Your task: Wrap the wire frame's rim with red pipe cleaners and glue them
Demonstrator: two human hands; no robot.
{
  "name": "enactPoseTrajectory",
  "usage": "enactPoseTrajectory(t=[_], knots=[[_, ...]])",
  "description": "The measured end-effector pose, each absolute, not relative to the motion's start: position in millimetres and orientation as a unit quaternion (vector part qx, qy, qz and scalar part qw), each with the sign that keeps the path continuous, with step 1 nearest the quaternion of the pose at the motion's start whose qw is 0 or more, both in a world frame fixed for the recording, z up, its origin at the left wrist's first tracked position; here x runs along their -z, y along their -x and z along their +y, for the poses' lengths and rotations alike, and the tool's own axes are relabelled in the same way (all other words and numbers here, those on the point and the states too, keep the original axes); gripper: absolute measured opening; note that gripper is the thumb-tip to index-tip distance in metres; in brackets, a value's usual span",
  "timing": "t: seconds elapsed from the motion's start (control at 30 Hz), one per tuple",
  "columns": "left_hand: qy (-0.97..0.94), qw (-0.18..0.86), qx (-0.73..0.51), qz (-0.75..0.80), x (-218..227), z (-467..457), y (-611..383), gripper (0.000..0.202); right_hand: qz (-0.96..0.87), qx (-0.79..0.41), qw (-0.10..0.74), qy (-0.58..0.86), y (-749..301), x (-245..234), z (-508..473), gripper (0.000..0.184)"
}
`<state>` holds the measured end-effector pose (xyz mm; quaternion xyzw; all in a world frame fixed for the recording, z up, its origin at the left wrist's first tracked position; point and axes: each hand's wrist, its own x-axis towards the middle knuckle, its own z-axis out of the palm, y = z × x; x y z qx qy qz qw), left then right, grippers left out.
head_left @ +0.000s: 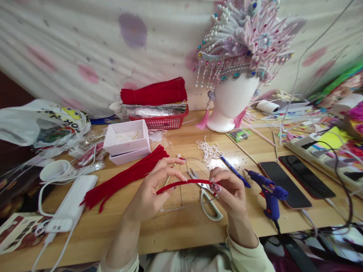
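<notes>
A red fuzzy chenille stem [194, 181] arches between my two hands above the table. My left hand [151, 189] grips its left end, thumb beneath, with some fingers raised and spread. At the other end, my right hand [229, 185] pinches the stem between thumb and fingers. Thin bent wire [181, 196] shows around and below the stem; whether it is joined to it I cannot tell. Scissors with pale handles [211, 209] lie partly open just under my right hand. A bundle of red chenille stems [124, 179] rests left of my left hand.
A blue glue gun [269, 192], two phones [283, 183] and a blue pen-like tool [235, 172] lie to the right. Pearl strings [209, 151], a white box [127, 139], a red basket [170, 121] and a white head form [231, 100] with an ornate headdress stand behind. A power strip [73, 200] lies left.
</notes>
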<state>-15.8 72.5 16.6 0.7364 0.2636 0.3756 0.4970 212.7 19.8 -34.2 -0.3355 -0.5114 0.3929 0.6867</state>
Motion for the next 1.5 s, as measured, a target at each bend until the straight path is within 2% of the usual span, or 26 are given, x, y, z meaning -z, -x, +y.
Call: enactPoseTrajectory(t=[0.43, 0.63, 0.83, 1.27, 1.5], knots=[[-0.725, 0.520, -0.371, 0.257, -15.8, 72.7, 17.8, 0.040, -0.519, -0.397, 0.690, 0.312, -209.8, 32.2, 24.5, 0.004], [-0.749, 0.503, -0.341, 0.265, -26.3, 76.5, 18.6, 0.058, -0.505, -0.398, 0.696, 0.321, -206.7, 28.8, 27.1, 0.009], [-0.793, 0.472, -0.279, 0.263, -34.2, 82.0, 18.2, 0.058, -0.498, -0.406, 0.692, 0.330, -205.9, 28.0, 26.9, 0.012], [-0.797, 0.462, -0.293, 0.255, -32.3, 82.0, 18.3, 0.055, -0.510, -0.409, 0.685, 0.322, -205.5, 28.2, 26.5, 0.008], [-0.772, 0.485, -0.326, 0.249, -27.9, 83.1, 16.1, 0.063, -0.521, -0.414, 0.671, 0.326, -208.9, 20.6, 22.3, 0.010]])
